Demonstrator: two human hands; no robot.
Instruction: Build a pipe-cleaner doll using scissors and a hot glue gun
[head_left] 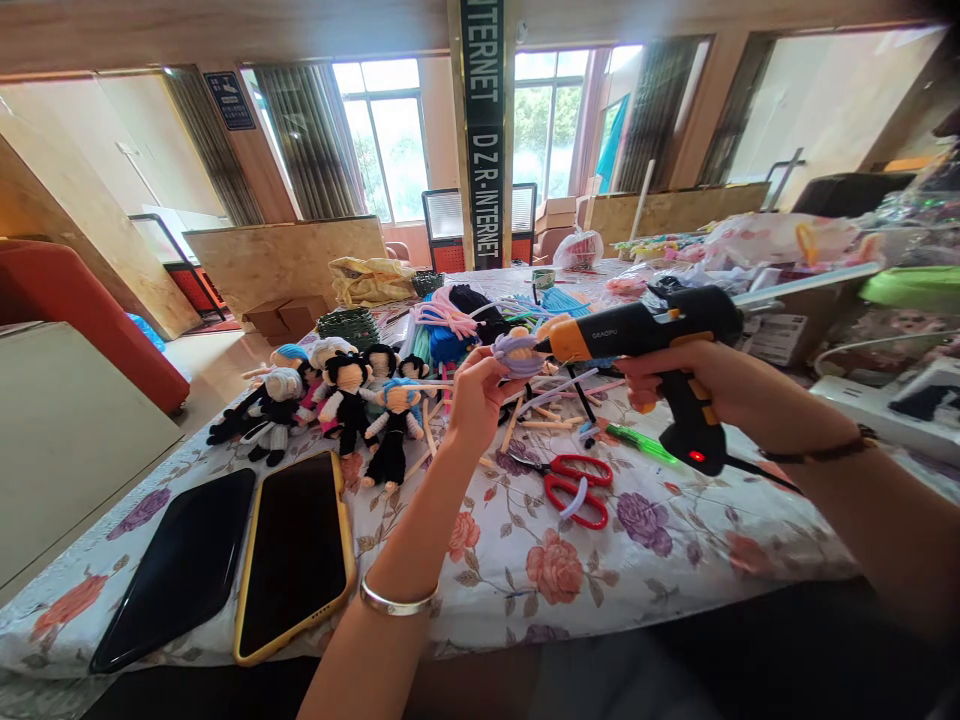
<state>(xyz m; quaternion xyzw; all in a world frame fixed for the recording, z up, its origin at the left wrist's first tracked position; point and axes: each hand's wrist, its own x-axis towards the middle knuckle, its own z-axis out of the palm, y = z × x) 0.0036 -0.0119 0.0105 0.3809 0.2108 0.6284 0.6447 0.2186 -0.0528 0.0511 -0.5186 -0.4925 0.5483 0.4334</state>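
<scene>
My left hand point(478, 392) pinches a small doll head point(517, 350) with a peach face and lavender pipe-cleaner hair, held up above the table. My right hand point(739, 395) is wrapped round the grip of a black and orange hot glue gun point(637, 328), whose red light glows. The gun's nozzle points left and is at the head; whether it touches cannot be made out. Below my hands lie red-handled scissors point(577, 485) and a green pen-like tool point(641, 442). Peach and lavender pipe-cleaner pieces point(551, 424) are scattered behind the scissors.
Several finished pipe-cleaner dolls point(349, 400) sit at the left. Nearer me lie a black phone or tablet point(180, 570) and a yellow-cased phone point(296, 555). Bundles of coloured pipe cleaners point(450, 320) are piled behind. The gun's cord point(761, 474) trails right, near boxes and bags.
</scene>
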